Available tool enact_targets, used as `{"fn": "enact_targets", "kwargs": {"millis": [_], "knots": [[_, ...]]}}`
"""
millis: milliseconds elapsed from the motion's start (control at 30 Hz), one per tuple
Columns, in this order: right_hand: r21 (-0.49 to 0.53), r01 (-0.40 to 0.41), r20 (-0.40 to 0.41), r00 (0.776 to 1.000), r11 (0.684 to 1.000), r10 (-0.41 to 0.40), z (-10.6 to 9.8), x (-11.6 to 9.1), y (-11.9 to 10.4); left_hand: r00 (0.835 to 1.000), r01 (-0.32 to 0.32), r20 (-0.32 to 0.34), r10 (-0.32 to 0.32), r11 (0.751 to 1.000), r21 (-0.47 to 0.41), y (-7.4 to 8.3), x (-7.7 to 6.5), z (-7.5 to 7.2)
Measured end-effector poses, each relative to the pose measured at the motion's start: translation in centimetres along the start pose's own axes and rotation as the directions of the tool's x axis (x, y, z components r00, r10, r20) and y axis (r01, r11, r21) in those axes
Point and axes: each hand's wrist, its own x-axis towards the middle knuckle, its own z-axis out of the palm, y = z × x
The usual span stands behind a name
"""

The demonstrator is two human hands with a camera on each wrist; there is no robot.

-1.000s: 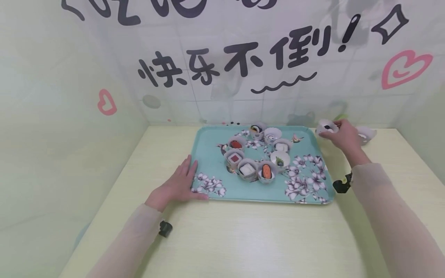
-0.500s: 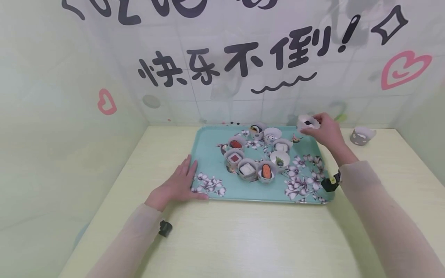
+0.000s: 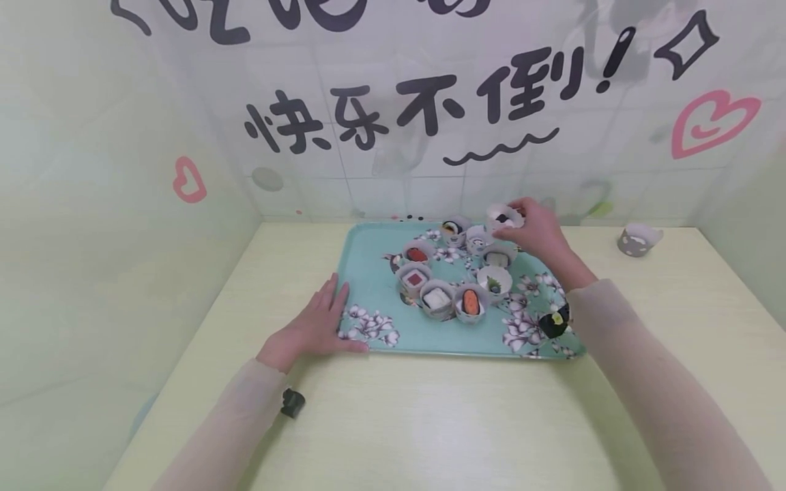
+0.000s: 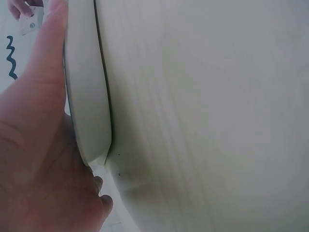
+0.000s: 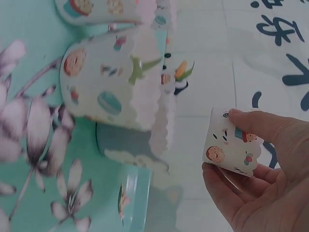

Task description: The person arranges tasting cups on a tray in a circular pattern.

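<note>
My right hand [image 3: 535,232] pinches a paper baking cup [image 3: 505,217] between thumb and fingers, over the back right part of the tray. Something dark shows inside it; in the right wrist view the cup's side [image 5: 234,142] bears small printed doughnuts and sweets. Below stands a rough ring of similar cups, several in all, with small sushi-like pieces: one orange [image 3: 471,302], one white [image 3: 437,299], one with a red square [image 3: 414,279]. Flat along the near left corner of the turquoise floral tray [image 3: 368,262] lies my left hand [image 3: 310,326], fingers straight, thumb on the front rim.
Another grey spotted cup [image 3: 638,241] with white contents stands on the pale table [image 3: 442,423], right of the tray near the back wall [image 3: 381,187]. The wall carries large black characters and pink hearts. Side walls close in the table left and right.
My right hand has carried its cup leftward from beyond the tray's right edge to above the back of the ring. My left hand stays in place.
</note>
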Motion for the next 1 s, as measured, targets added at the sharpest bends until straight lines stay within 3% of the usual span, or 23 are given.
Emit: {"fn": "enact_targets", "kwargs": {"millis": [367,633,1000], "knots": [[-0.035,0.059,0.075,0.996,0.998,-0.056,3.2,1.2,-2.7,1.0,0.005,0.004,-0.005,1.0,-0.007,0.0,0.1,0.0],[-0.065,0.033,0.101,0.995,0.997,-0.026,5.5,1.8,-4.5,1.0,0.007,0.009,-0.007,1.0,-0.006,-0.1,0.2,0.0],[-0.151,0.077,0.109,0.992,0.986,-0.061,7.1,2.9,-5.7,1.0,0.009,0.009,-0.008,1.0,-0.015,0.1,0.0,-0.1]]}}
